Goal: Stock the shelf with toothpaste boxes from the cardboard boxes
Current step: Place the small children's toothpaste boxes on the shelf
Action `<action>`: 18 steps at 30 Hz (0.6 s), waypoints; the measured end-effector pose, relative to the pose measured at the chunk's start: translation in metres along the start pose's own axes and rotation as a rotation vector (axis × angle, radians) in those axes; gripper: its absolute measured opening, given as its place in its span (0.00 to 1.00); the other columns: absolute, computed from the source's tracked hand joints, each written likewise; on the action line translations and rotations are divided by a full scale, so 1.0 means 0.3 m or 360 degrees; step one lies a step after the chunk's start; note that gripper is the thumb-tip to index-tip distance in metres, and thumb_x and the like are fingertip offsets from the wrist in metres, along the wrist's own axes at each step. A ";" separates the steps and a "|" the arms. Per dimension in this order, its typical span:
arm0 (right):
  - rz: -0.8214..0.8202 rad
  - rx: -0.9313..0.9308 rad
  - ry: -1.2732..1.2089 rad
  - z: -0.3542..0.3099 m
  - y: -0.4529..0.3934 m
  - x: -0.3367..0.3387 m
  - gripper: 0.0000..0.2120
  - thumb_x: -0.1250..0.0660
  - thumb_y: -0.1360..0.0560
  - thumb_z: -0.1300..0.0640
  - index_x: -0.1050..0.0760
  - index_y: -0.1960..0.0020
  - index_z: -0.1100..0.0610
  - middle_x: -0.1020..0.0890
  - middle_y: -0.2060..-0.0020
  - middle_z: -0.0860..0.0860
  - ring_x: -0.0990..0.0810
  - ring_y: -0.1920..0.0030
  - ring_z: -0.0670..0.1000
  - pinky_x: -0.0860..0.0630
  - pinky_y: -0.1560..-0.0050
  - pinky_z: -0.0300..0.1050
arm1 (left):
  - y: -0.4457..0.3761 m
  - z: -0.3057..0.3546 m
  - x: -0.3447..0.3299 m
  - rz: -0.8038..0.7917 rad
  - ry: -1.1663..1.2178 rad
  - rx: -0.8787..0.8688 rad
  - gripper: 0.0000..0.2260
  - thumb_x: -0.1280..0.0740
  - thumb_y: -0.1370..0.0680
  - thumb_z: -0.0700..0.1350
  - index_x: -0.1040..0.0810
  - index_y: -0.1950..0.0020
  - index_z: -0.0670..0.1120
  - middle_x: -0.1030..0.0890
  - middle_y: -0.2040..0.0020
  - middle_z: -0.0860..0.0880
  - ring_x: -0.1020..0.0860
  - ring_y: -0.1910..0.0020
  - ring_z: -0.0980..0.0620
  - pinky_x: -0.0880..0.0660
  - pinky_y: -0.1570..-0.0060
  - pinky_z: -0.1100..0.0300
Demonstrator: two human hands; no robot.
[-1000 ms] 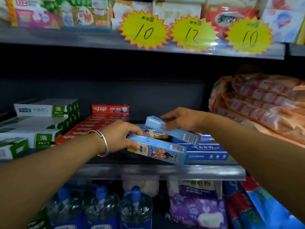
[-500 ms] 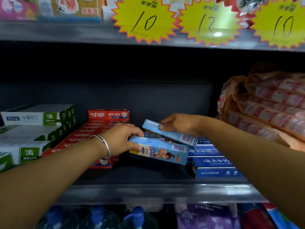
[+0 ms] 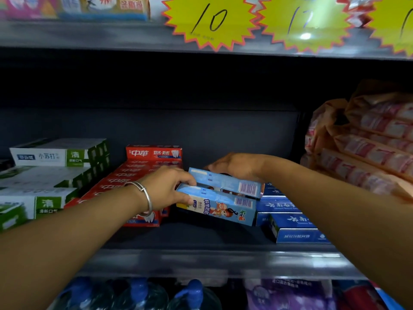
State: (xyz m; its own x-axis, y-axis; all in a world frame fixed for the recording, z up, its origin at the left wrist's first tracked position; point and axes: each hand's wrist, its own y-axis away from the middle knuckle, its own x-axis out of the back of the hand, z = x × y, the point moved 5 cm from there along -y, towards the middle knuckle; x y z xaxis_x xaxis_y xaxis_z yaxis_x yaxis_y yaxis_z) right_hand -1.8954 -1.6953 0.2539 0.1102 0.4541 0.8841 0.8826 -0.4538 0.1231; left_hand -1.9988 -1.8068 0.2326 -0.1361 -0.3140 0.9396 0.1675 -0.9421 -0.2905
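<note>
My left hand [image 3: 166, 189] grips the lower light-blue toothpaste box [image 3: 218, 205] by its left end; my right hand [image 3: 237, 167] holds the upper light-blue box [image 3: 225, 183] from above. Both boxes sit over the shelf [image 3: 201, 240], between red boxes [image 3: 143, 173] and dark-blue boxes [image 3: 288, 218].

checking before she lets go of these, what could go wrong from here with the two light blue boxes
1. The lower light blue box, gripped by the left hand, looks tilted over the bare shelf; released now, it may land crooked.
2. The upper light blue box, under the right hand, seems to rest on the lower one and could slide off.
3. The left wrist is close to the red boxes and might nudge them.
</note>
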 end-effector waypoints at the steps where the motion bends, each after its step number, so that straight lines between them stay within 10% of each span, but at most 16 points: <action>1: -0.0005 -0.0016 -0.0023 0.002 0.000 -0.002 0.18 0.46 0.19 0.47 0.29 0.32 0.51 0.25 0.35 0.49 0.24 0.40 0.49 0.29 0.36 0.47 | -0.001 0.000 -0.002 -0.0008 0.0003 -0.0001 0.12 0.27 0.30 0.49 0.20 0.48 0.50 0.20 0.50 0.54 0.28 0.58 0.62 0.35 0.60 0.75; 8: 0.0065 -0.0103 -0.0330 0.038 -0.012 0.042 0.16 0.36 0.22 0.54 0.27 0.36 0.58 0.18 0.57 0.50 0.20 0.62 0.46 0.24 0.62 0.39 | -0.005 -0.005 -0.017 -0.0069 -0.0019 0.0035 0.12 0.27 0.29 0.49 0.21 0.47 0.51 0.21 0.48 0.54 0.25 0.51 0.58 0.30 0.55 0.67; 18: 0.0303 0.0056 -0.0280 0.045 -0.068 0.042 0.17 0.29 0.28 0.62 0.22 0.40 0.54 0.20 0.48 0.49 0.22 0.46 0.48 0.26 0.45 0.42 | -0.014 -0.005 -0.045 -0.0082 0.0007 0.0054 0.14 0.27 0.30 0.49 0.20 0.45 0.51 0.23 0.52 0.57 0.28 0.58 0.61 0.33 0.61 0.73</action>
State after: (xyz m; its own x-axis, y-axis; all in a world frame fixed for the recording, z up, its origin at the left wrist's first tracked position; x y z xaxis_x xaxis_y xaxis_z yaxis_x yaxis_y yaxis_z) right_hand -1.9057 -1.6699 0.2565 0.3511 0.4908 0.7974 0.8534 -0.5182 -0.0567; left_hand -1.9992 -1.7988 0.2208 -0.1499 -0.2655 0.9524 0.1930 -0.9526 -0.2352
